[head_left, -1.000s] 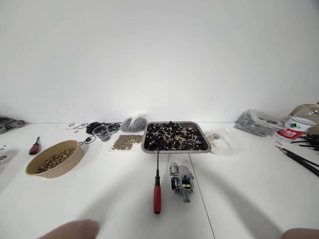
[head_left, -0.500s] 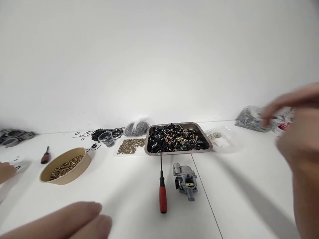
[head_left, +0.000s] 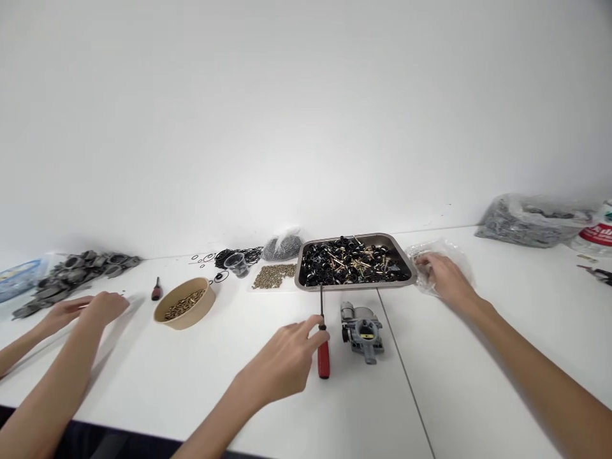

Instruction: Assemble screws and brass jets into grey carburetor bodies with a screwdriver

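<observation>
Left hand open, fingertips at screwdriver lying handle-near, shaft toward tray; right hand loosely open on plastic bag right of tray.

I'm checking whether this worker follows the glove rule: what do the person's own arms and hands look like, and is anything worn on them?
Both are bare: the left hand and right hand wear no gloves, rings or watch that I can see, and both forearms show no sleeves up to the picture's edge.

Screwdriver lies left of carburetor, both before the tray.
</observation>
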Motion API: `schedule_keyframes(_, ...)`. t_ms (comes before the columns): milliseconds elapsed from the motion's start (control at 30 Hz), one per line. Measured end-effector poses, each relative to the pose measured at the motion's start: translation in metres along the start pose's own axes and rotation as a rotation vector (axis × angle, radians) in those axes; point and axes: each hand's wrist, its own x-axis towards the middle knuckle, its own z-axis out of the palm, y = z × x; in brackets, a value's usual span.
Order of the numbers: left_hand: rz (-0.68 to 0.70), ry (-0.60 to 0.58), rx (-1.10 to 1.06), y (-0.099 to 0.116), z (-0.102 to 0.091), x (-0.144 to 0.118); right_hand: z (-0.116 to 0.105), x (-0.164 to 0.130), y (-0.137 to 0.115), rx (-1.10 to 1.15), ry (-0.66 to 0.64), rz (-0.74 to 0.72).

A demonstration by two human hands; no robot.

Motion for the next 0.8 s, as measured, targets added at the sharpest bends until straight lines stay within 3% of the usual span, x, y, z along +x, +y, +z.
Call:
schedule_keyframes(133, 0.082, -0.121, 0.051, 0.009, 0.034, -0.008, -0.001, 0.002, 0.011, 0.064, -0.006, 0.053)
schedule_keyframes(267, 0.169, -0.104, 0.147, 0.011, 0.041, -0.002, 0.001, 0.008, 0.025, 0.085, -0.020, 0.079)
schedule_keyframes(433, 0.295, -0.064, 0.238, -0.001, 0.041, 0.006, 0.004, 0.016, 0.036, 0.074, -0.080, 0.045)
schedule_keyframes(600, 0.229, 0.035, 0.064, -0.014, 0.020, 0.003, 0.008, 0.019, 0.040, -0.007, -0.057, 0.083)
schedule_keyframes(700, 0.116, 0.095, -0.199, -0.024, -0.008, 0.001, 0.014, 0.018, 0.043, -0.051, -0.033, 0.114)
schedule_keyframes(800, -0.003, 0.281, -0.544, -0.041, -0.038, 0.004, 0.022, 0.018, 0.052, -0.083, 0.025, 0.093)
